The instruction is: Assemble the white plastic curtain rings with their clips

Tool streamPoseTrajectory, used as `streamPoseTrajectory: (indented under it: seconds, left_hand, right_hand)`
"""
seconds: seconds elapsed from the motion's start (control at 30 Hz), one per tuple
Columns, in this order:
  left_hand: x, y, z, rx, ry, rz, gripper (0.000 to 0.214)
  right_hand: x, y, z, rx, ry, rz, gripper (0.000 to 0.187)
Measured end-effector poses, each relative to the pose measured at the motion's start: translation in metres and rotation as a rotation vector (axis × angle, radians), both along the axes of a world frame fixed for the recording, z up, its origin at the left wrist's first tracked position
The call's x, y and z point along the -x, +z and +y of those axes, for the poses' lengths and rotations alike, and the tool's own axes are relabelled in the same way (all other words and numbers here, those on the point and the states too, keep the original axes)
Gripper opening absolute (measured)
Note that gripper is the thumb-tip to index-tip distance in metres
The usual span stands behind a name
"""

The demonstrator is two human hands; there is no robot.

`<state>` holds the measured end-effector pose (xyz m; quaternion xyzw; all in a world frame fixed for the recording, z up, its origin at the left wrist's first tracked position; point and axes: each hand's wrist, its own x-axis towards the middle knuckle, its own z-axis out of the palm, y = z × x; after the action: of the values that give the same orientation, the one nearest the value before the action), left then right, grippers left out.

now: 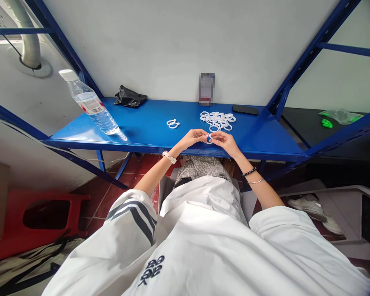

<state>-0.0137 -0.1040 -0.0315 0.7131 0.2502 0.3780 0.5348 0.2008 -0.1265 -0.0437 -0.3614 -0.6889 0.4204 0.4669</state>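
At the front edge of the blue table (135, 127), my left hand (191, 139) and my right hand (225, 142) meet, fingertips pinched together. Between them is a small white ring (208, 142), gripped from both sides; fingers partly cover it. Just behind my hands lies a loose pile of similar white rings (217, 118). To the left of my hands, a few more white rings with small knobs (172, 123) lie apart from the pile.
A water bottle (94, 107) stands at the table's left. Along the back are a crumpled black bag (130, 98), an upright blurred object (206, 88) and a black phone (245, 109). Blue frame posts rise at both sides. A red stool (74, 213) is at lower left.
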Motion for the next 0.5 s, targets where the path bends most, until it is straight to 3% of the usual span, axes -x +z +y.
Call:
streamPoseTrajectory:
  seconds: [0.5]
  left_hand:
    - [0.0034, 0.0019, -0.0005, -0.148, -0.116, 0.155, 0.044]
  right_hand:
    - [-0.0008, 0.0055, -0.002, 0.045, 0.081, -0.142, 0.042]
